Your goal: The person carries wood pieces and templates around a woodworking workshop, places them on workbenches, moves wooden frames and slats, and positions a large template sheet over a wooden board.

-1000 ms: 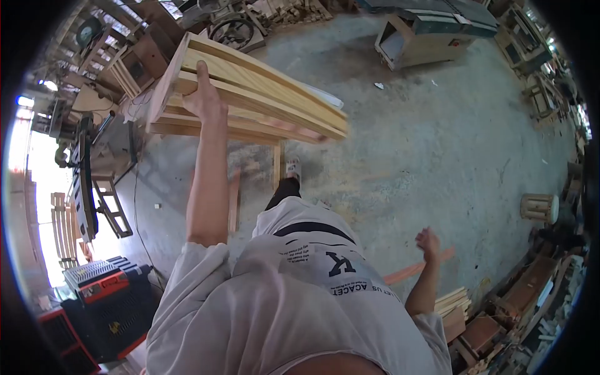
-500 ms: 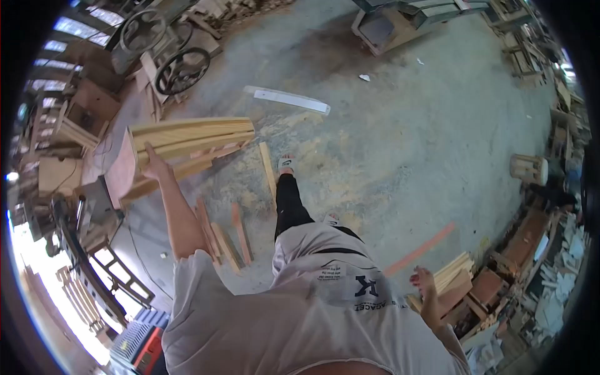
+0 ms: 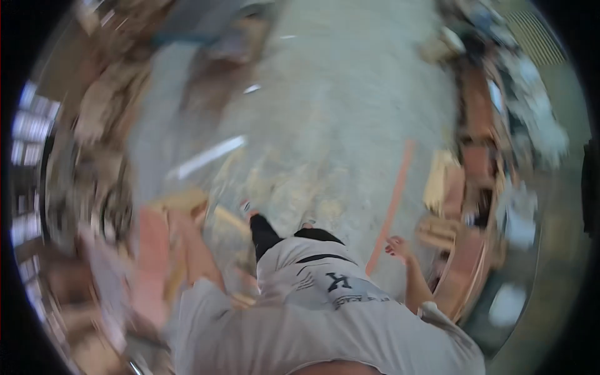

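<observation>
Motion blurs the view. My left hand is at the left, in front of my left side, against a wooden assembly with a reddish panel and pale yellow boards; its fingers are smeared. On the other side, my right hand hangs beside my body with its fingers apart and nothing in it. Just left of that hand, a long reddish strip lies on the floor.
A white strip and a pale wood piece lie on the floor ahead. Stacked boards and scrap wood line the right side. Blurred machinery stands at the upper left.
The view has swung to the right, so the machinery and white strip appear further left. The wooden assembly remains at my left hand, now lower in view. My right hand stays free.
</observation>
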The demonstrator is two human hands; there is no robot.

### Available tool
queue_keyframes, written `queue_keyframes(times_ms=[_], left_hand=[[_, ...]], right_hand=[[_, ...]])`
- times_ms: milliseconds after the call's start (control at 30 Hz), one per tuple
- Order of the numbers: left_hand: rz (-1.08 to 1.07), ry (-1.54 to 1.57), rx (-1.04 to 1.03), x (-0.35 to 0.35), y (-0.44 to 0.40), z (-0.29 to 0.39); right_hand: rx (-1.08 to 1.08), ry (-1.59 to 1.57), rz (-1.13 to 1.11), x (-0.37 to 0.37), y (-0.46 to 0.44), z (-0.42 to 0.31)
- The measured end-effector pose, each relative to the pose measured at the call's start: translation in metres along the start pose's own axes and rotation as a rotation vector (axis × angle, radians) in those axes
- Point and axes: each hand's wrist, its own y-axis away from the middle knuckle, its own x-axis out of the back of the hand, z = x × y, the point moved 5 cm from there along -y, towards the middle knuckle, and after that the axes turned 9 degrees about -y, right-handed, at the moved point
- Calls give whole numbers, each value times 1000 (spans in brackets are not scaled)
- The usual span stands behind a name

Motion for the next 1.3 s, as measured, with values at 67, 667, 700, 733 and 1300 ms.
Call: queue_keyframes(times_ms=[67, 667, 700, 733, 1300], left_hand=[[-198, -32, 0, -23, 20, -9], [-913, -399, -328, -173, 118, 0], [-933, -433, -227, -179, 200, -10], [-950, -472, -127, -179, 278, -22], [-1368, -1174, -196, -223, 754, -372]], right_hand=[[-76, -54, 14, -24, 17, 9], [-403, -613, -7, -99, 9, 293], [-395, -664, 9, -92, 0, 307], [-383, -759, 67, -79, -8, 325], [-88, -868, 665, 134, -70, 477]])
